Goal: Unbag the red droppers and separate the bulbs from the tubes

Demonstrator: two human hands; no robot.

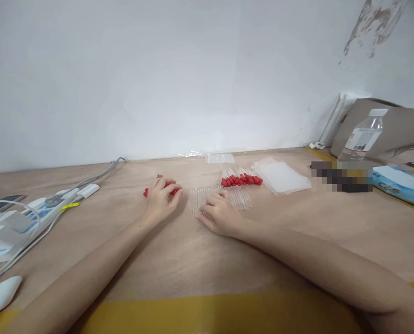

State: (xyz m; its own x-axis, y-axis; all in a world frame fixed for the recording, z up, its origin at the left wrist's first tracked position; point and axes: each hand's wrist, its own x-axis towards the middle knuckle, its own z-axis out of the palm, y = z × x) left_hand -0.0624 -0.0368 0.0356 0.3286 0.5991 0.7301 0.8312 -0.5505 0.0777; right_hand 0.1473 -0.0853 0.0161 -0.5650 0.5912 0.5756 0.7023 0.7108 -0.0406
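My left hand (161, 199) rests on the wooden table (179, 260) with its fingers curled around several small red rubber bulbs (174, 190). My right hand (221, 214) lies on a row of clear glass tubes (202, 197), its fingers bent and pressed on them. Just beyond it lies a bunch of droppers with red bulbs fitted (241, 179).
A stack of clear plastic bags (281, 176) lies right of the droppers, another bag (220, 158) by the wall. A power strip with cables (36, 211) sits at the left, a white object (0, 294) at the near left. A water bottle (363, 134), cardboard (398, 125) and a blue packet (402, 183) stand at the right.
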